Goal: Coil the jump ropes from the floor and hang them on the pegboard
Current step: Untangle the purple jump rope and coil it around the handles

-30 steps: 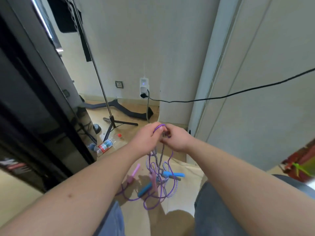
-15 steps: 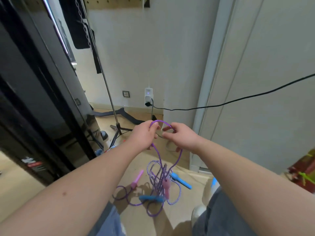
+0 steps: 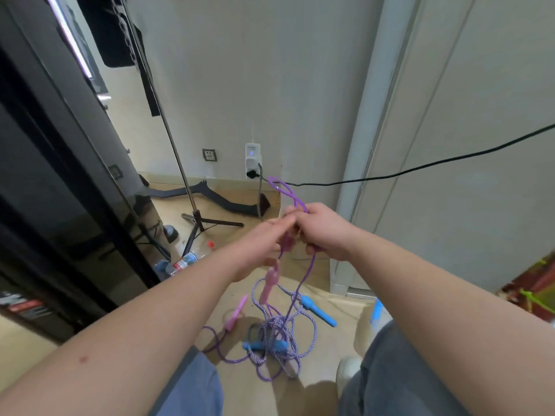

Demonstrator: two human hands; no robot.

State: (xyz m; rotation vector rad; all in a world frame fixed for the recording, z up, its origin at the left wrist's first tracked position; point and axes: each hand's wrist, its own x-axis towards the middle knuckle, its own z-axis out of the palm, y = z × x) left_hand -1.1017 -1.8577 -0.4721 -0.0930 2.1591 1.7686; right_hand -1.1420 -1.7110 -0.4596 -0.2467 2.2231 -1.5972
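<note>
A purple jump rope (image 3: 310, 265) is held raised, its loop seen just right of and below the wall plug (image 3: 253, 159); one pink handle (image 3: 269, 282) dangles. Far below the plug, a striped rope (image 3: 312, 322) with blue handles (image 3: 318, 310) lies tangled.

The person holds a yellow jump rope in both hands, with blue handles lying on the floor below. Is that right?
Not quite: the jump rope is purple, not yellow. The head view shows the left hand and right hand holding it, with blue handles lying on the floor below.
</note>
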